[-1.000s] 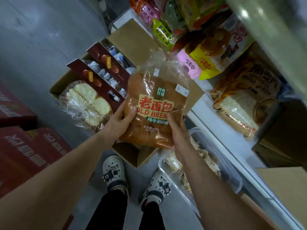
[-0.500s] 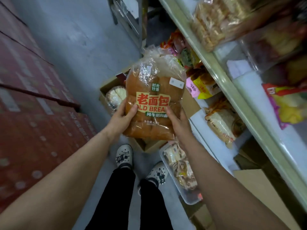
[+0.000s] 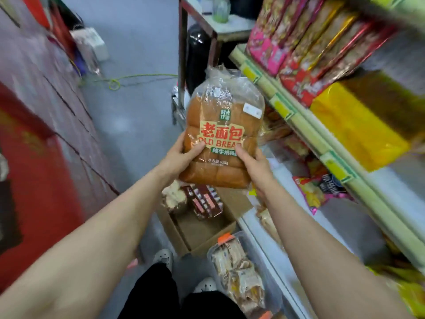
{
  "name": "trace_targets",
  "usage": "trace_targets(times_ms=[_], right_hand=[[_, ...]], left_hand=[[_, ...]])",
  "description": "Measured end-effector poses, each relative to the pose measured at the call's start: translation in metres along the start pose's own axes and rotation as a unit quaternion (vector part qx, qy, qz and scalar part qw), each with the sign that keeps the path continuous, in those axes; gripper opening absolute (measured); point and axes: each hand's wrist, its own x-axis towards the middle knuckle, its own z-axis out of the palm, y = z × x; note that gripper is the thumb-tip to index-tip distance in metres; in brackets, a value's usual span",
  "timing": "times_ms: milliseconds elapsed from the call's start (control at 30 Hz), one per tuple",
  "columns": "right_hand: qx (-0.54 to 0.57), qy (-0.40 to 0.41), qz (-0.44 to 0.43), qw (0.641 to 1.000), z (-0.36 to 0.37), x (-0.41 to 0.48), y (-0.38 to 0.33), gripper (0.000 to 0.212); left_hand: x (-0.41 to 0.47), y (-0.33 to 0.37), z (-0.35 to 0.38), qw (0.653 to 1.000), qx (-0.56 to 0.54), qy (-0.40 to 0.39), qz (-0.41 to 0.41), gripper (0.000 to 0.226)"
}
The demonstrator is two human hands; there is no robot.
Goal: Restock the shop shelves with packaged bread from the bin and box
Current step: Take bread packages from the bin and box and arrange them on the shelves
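Note:
A large bag of brown bread (image 3: pixel 220 125) with a red and green "OLD BREAD" label is held upright in front of me. My left hand (image 3: pixel 181 155) grips its lower left side, thumb across the front. My right hand (image 3: pixel 254 166) grips its lower right side. Below on the floor stands an open cardboard box (image 3: pixel 202 229) with a clear bread pack and dark red packets at its far end. Beside it is a clear plastic bin (image 3: pixel 271 298) holding several small wrapped breads. The shelves (image 3: pixel 305 132) are on my right.
The upper shelf carries pink, red and yellow packs (image 3: pixel 358 125). The lower shelf holds bread bags and a red snack pack (image 3: pixel 312 192). Red cartons (image 3: pixel 39 185) are stacked at my left. A metal table (image 3: pixel 200 33) and a green cord lie further down the aisle.
Both hands have lifted the bread bag up from box level to the height of the shelves. My view has tilted up along the aisle, so the box and bin now sit lower in frame.

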Motion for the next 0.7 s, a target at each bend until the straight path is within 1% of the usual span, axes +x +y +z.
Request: trace_targets(times_ms=[33, 67, 133, 200, 333, 400, 433, 467, 533, 567, 600, 667, 700], right_hand=[[0.002, 0.004, -0.016, 1.000, -0.003, -0.005, -0.016, 0.089], [0.005, 0.001, -0.039, 0.999, -0.006, -0.013, -0.035, 0.084], [0.004, -0.004, -0.067, 0.998, -0.013, -0.023, -0.067, 0.078], [-0.006, -0.003, -0.100, 0.995, -0.019, -0.034, -0.101, 0.078], [-0.022, 0.034, -0.161, 0.986, -0.029, -0.057, -0.162, 0.084], [-0.033, 0.052, -0.193, 0.979, -0.035, -0.071, -0.190, 0.082], [-0.035, 0.059, -0.203, 0.977, -0.038, -0.078, -0.202, 0.076], [-0.031, 0.067, -0.215, 0.974, -0.042, -0.085, -0.216, 0.066], [-0.027, 0.075, -0.228, 0.970, -0.049, -0.095, -0.237, 0.042], [-0.031, 0.080, -0.234, 0.969, -0.053, -0.100, -0.248, 0.036], [-0.032, 0.080, -0.241, 0.967, -0.057, -0.105, -0.258, 0.036], [-0.029, 0.085, -0.257, 0.962, -0.064, -0.112, -0.277, 0.058], [-0.026, 0.096, -0.265, 0.959, -0.069, -0.115, -0.289, 0.066]], left_hand=[[-0.002, 0.014, -0.001, 1.000, -0.008, 0.007, 0.013, 0.084], [-0.006, 0.031, -0.001, 0.999, -0.011, 0.014, 0.032, 0.088], [-0.014, 0.063, -0.001, 0.997, -0.015, 0.015, 0.073, 0.086], [-0.022, 0.097, 0.002, 0.994, -0.012, 0.019, 0.110, 0.082], [-0.034, 0.156, 0.006, 0.987, -0.008, 0.029, 0.157, 0.082], [-0.040, 0.183, 0.010, 0.984, -0.005, 0.030, 0.177, 0.073], [-0.044, 0.196, 0.011, 0.982, -0.005, 0.035, 0.187, 0.067], [-0.046, 0.209, 0.012, 0.980, -0.006, 0.039, 0.196, 0.064], [-0.047, 0.231, 0.013, 0.978, -0.010, 0.032, 0.207, 0.065], [-0.048, 0.243, 0.014, 0.976, -0.010, 0.025, 0.216, 0.068], [-0.049, 0.255, 0.015, 0.975, -0.009, 0.020, 0.222, 0.071], [-0.050, 0.279, 0.019, 0.972, -0.008, 0.008, 0.233, 0.072], [-0.049, 0.292, 0.022, 0.970, -0.011, 0.000, 0.242, 0.070]])
